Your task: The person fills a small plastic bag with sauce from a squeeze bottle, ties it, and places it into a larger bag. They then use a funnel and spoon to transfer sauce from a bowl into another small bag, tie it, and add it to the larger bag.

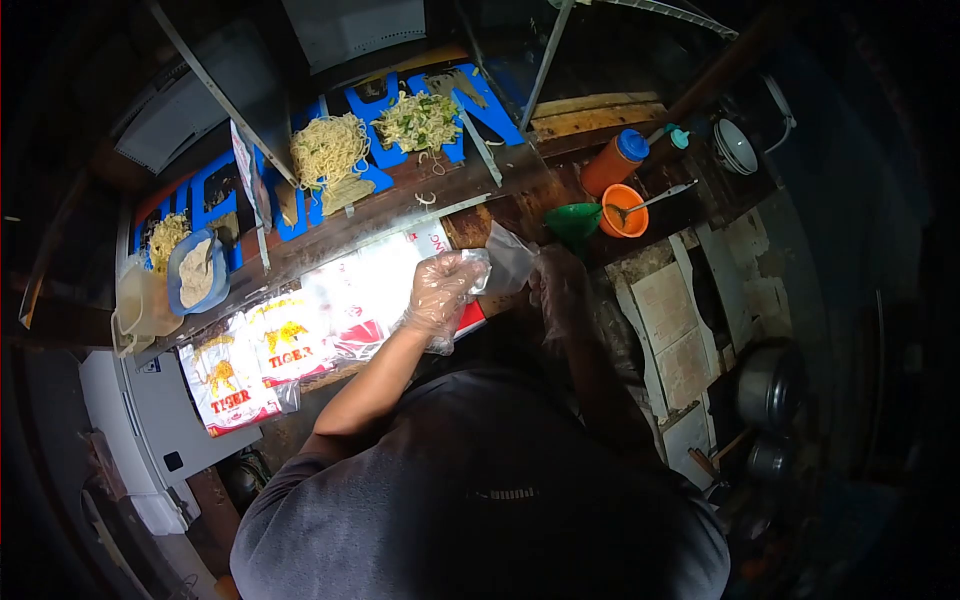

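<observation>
Both of my hands wear thin clear plastic gloves. My left hand point(440, 290) is closed, its fingers pinching one side of a small clear plastic bag point(510, 258). On the other side, my right hand point(560, 285) grips the same bag with bent fingers, partly in shadow. The bag is held just above the wooden counter; nothing can be made out inside it. Under and beside my left hand lie white plastic packs point(290, 335) with red print and a tiger picture. A green object point(574, 222) sits just beyond my right hand.
Behind the ledge are piles of noodles point(330, 150) and chopped greens point(418, 122). A blue tub of pale powder point(198, 272) stands left. To the right are an orange cup point(624, 212) with a spoon, a blue-capped bottle point(612, 165) and white bowls point(735, 147).
</observation>
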### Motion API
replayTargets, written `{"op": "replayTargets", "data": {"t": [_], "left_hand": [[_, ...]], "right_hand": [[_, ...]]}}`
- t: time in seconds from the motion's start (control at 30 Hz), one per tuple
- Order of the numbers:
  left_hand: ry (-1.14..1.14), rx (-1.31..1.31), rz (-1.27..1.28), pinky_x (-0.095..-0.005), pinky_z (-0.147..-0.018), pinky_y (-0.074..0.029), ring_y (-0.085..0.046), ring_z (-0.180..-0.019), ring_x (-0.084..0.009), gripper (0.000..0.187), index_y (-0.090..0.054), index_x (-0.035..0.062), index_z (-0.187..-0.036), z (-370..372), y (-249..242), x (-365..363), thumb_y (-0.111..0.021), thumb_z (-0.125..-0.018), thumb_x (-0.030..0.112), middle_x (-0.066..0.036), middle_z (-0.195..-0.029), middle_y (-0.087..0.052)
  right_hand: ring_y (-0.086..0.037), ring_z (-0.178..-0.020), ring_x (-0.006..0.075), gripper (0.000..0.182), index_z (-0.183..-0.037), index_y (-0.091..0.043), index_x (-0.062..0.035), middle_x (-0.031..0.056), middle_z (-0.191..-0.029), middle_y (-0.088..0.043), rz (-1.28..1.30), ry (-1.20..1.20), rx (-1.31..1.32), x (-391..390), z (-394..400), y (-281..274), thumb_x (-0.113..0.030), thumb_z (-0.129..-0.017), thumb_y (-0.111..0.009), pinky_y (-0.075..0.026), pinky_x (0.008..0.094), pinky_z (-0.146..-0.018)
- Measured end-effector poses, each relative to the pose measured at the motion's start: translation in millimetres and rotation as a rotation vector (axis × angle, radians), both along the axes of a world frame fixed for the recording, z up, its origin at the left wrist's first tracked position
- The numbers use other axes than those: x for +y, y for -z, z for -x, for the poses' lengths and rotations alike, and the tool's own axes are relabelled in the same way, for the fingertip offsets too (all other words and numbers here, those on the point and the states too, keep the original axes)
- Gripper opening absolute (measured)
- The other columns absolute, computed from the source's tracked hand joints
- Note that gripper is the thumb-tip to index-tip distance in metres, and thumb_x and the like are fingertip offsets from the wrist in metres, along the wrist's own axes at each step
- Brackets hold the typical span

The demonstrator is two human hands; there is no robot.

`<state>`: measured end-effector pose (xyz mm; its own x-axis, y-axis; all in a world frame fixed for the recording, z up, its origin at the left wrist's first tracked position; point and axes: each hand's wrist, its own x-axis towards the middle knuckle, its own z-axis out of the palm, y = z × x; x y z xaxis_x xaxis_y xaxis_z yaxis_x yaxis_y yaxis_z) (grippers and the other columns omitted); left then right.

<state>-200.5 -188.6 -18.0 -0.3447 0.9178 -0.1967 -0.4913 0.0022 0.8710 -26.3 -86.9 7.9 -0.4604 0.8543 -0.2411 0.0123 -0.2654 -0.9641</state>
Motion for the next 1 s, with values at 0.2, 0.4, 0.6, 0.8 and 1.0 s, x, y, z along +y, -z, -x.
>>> {"op": "replayTargets", "data": {"t": [0.2,0.4,0.6,0.8,1.0], "left_hand": [[-0.02,-0.103,-0.05,-0.0228,-0.059,-0.048,-0.06,-0.068,-0.0078,0.005,-0.065,0.0017,-0.084,-2.4,-25.4,3.1,-0.069,-0.085,-0.001,-0.004,-0.08,-0.066],[-0.057,0.032,-0.182,-0.0267,-0.059,-0.05,-0.061,-0.065,-0.0128,0.014,-0.057,0.003,-0.077,-16.6,-28.0,12.6,-0.068,-0.085,-0.002,-0.007,-0.077,-0.065],[-0.008,-0.229,-0.245,-0.031,-0.057,-0.054,-0.066,-0.07,-0.0191,0.014,-0.057,0.0017,-0.077,-25.5,-34.6,14.7,-0.067,-0.085,-0.004,-0.014,-0.082,-0.067],[0.159,-0.195,0.026,-0.0234,-0.053,-0.047,-0.058,-0.063,-0.0117,0.008,-0.062,0.001,-0.088,-9.1,-49.2,7.8,-0.064,-0.09,0.008,-0.009,-0.084,-0.066],[0.373,-0.392,-0.032,-0.0198,-0.05,-0.041,-0.051,-0.059,-0.007,0.02,-0.064,-0.0009,-0.101,1.1,-26.4,10.7,-0.066,-0.09,0.016,-0.005,-0.082,-0.064]], "right_hand": [[-0.051,-0.059,0.0072,0.017,-0.091,-0.062,-0.0013,0.0017,-0.073,-0.057,-0.408,0.077,-0.234,-12.7,0.4,-39.2,-0.018,-0.087,-0.065,-0.045,0.0244,-0.053],[-0.054,-0.066,0.0073,0.017,-0.094,-0.065,0.0,0.0023,-0.078,-0.063,-0.2,-0.199,-0.197,-39.7,13.5,-67.6,-0.015,-0.087,-0.063,-0.046,0.0242,-0.062],[-0.056,-0.072,0.0078,0.018,-0.095,-0.065,0.0017,0.0032,-0.08,-0.064,0.064,-0.213,0.095,-39.3,15.0,-66.6,-0.014,-0.088,-0.06,-0.046,0.0243,-0.064],[-0.058,-0.069,0.01,0.019,-0.103,-0.061,-0.0009,0.0047,-0.085,-0.062,0.015,-0.17,0.1,-24.7,4.9,-36.3,-0.015,-0.091,-0.057,-0.047,0.0245,-0.058],[-0.058,-0.073,0.0134,0.024,-0.11,-0.055,-0.001,0.0073,-0.093,-0.06,0.251,-0.113,0.354,-21.0,-0.8,-32.3,-0.014,-0.09,-0.059,-0.046,0.0253,-0.057]]}}
